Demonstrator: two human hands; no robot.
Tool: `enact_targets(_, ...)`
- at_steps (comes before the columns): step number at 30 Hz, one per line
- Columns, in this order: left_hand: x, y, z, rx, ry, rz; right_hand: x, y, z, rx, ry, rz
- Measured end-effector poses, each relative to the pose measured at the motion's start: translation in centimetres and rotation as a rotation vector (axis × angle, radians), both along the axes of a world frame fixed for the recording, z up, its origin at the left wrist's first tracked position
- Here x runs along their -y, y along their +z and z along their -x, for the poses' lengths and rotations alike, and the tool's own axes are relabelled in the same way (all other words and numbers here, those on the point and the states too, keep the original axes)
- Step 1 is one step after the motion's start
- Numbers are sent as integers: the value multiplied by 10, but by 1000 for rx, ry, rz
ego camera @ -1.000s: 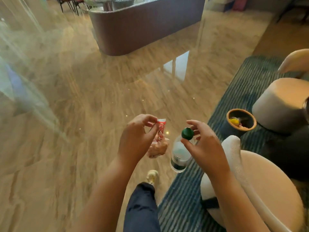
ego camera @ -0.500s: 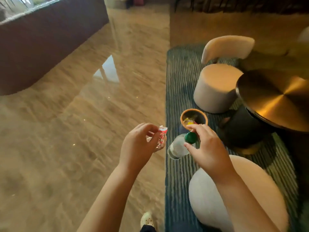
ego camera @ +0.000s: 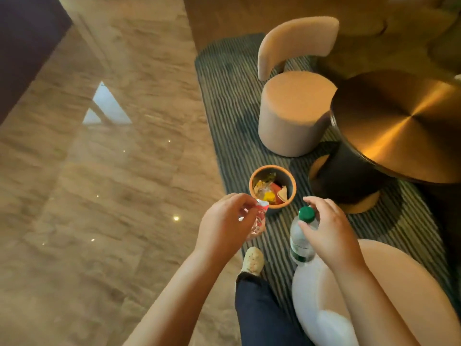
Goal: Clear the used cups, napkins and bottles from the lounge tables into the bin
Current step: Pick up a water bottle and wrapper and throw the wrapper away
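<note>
**Lounge clear-up, mid-delivery.** You stand where the polished floor (ego camera: 99, 171) meets the striped rug (ego camera: 224, 96), both arms out and both loaded. The bin (ego camera: 273, 167) sits on the rug beside the dark pedestal of the brass-topped counter (ego camera: 399, 126), and you are just short of it.

Your left hand (ego camera: 224, 218) pinches a crumpled red-and-white wrapper (ego camera: 262, 212) between thumb and fingertips. The wrapper is close to the bin's near rim but not yet over the opening.

Your right hand (ego camera: 326, 228) curls round the neck of a clear plastic bottle (ego camera: 299, 243), just below its green cap (ego camera: 306, 214). The cap is on and the bottle hangs roughly upright, near the bin and to its right, in front of the pale seat (ego camera: 399, 295) at your side. How much liquid it holds cannot be told.

The job looks partly done. The bin already holds a heap of litter (ego camera: 268, 191) in yellow, red and paper tones, well below the rim, so there appears to be room for more.

What is left within sight is the two items you carry, neither of them released yet. A small pale shape at the counter's far right edge is cut off by the frame and cannot be identified. Any other lounge tables lie outside the frame, so the remaining rounds cannot be judged.
</note>
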State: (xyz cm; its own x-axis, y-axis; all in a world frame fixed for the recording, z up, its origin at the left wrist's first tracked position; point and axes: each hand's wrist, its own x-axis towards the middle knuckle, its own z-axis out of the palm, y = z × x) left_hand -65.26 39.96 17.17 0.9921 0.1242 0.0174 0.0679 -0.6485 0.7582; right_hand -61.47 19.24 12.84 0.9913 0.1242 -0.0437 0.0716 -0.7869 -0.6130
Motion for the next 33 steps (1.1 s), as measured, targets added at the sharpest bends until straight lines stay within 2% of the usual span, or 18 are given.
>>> enact_targets(6, -16, -32, -148, -153, -133, -110, -24, -33, -123, -78, -88, 81)
enact_targets(10, -28, -54, -213, -250, -190, -98, -35, -44, -177, -71, -102, 168)
enact_targets(15, -41, -105, -281, -357, -178, 15, -50, -75, -231, -63, -166, 206)
enact_targets(26, -42, -273, -392, -583, -362, -74, -60, -214, -309, -140, -297, 249)
enact_targets(33, -30, -357, -421, -643, -314, -78, -48, -291, -336, -203, -307, 259)
